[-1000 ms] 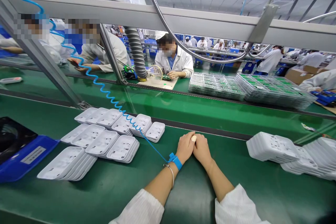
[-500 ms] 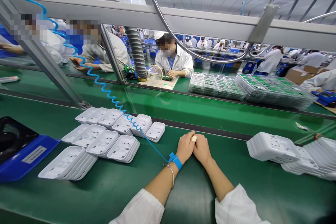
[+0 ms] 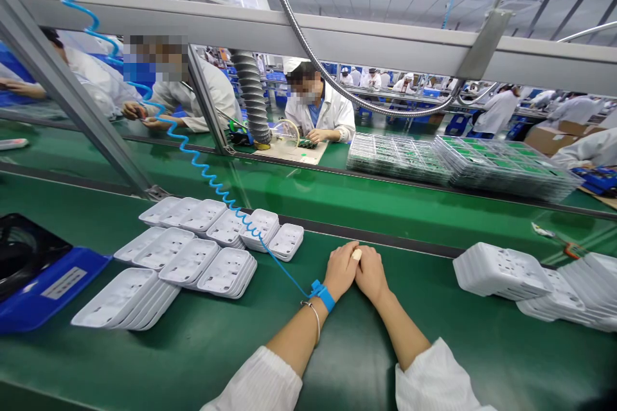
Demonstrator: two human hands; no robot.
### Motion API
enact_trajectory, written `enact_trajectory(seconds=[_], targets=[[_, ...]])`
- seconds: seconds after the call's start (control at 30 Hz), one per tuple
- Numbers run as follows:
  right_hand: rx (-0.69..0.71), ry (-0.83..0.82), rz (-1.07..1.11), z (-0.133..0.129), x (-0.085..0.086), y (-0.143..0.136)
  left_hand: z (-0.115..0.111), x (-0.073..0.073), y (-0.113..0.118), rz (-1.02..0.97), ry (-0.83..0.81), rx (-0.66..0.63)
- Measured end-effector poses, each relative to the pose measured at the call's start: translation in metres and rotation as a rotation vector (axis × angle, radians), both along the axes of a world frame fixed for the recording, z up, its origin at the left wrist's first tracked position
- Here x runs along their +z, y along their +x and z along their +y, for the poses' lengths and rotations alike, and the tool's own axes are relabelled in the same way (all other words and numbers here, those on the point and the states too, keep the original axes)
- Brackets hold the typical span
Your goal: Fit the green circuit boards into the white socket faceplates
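Note:
My left hand (image 3: 341, 268) and my right hand (image 3: 371, 275) rest together on the green work surface (image 3: 347, 359), knuckles up, touching at the thumbs. Both are closed with curled fingers, and no object shows in them. A beige cover (image 3: 357, 255) sits on one thumb tip. Around my left wrist is a blue wrist strap (image 3: 322, 296) clipped to a coiled blue cord (image 3: 212, 185), with a bangle (image 3: 315, 321) behind it. Left of my hands lie stacks of white plastic housings (image 3: 226, 270); the closest stack (image 3: 286, 241) is apart from my fingers.
More white housings (image 3: 504, 266) are stacked at right. A blue bin (image 3: 58, 289) with a black fan-like thing stands at far left. Beyond the dark rail, a green belt (image 3: 337, 196) carries a small orange-and-white item (image 3: 571, 249). Opposite, co-workers (image 3: 321, 109) sit near trays of green boards (image 3: 501, 160).
My hands stay put. The blue cord has swung slightly right. Across the belt, a co-worker's hands have shifted, and the small orange-and-white item has moved a little left.

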State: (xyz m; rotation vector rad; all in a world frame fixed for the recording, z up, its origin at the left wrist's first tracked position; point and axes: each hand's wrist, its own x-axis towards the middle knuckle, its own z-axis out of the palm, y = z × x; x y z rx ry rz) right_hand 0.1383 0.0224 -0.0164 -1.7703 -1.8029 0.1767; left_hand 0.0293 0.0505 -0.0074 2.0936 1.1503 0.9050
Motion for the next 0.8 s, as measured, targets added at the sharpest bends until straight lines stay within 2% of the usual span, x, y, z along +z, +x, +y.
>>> enact_trajectory(seconds=[0.37, 0.8], targets=[[0.003, 0.014, 0.013, -0.0005, -0.0022, -0.0004, -0.0004, 0.0005, 0.0003, 0.002, -0.003, -0.001], [0.001, -0.022, 0.018, -0.0029, 0.0043, -0.0016, -0.0001, -0.0024, 0.0004, -0.002, 0.010, 0.006]])
